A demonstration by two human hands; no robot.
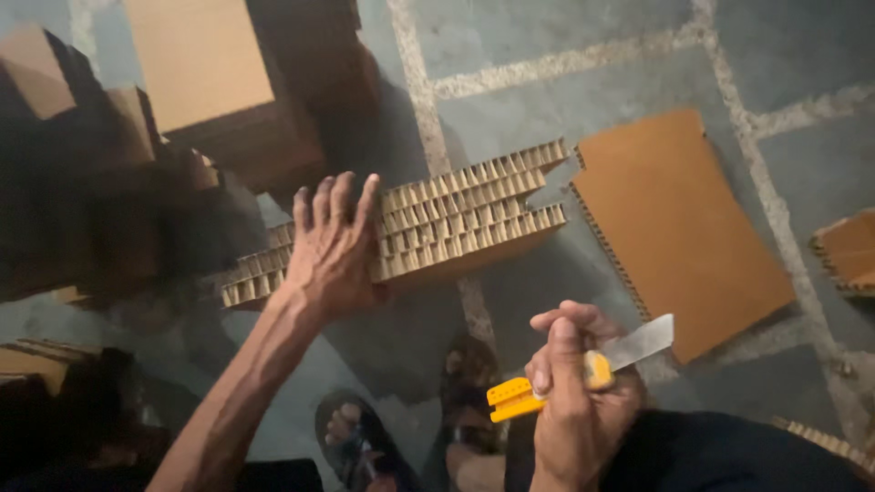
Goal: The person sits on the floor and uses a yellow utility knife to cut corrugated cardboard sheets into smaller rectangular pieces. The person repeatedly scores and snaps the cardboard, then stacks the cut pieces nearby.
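My left hand (pixel 330 244) lies flat with fingers spread on a stack of honeycomb cardboard strips (pixel 456 219), pressing its left part. The stack stands on edge on the stone floor (pixel 583 82), its open cells facing me. My right hand (pixel 570 392) is closed around the yellow handle of a utility knife (pixel 583 369), whose steel blade points right and slightly up. The knife is held apart from the stack, low in the view.
A flat brown cardboard panel (pixel 674 228) lies to the right of the stack. More cardboard pieces (pixel 210 73) are piled at the upper left, another (pixel 848 251) at the right edge. My sandalled feet (pixel 410 428) are below the stack.
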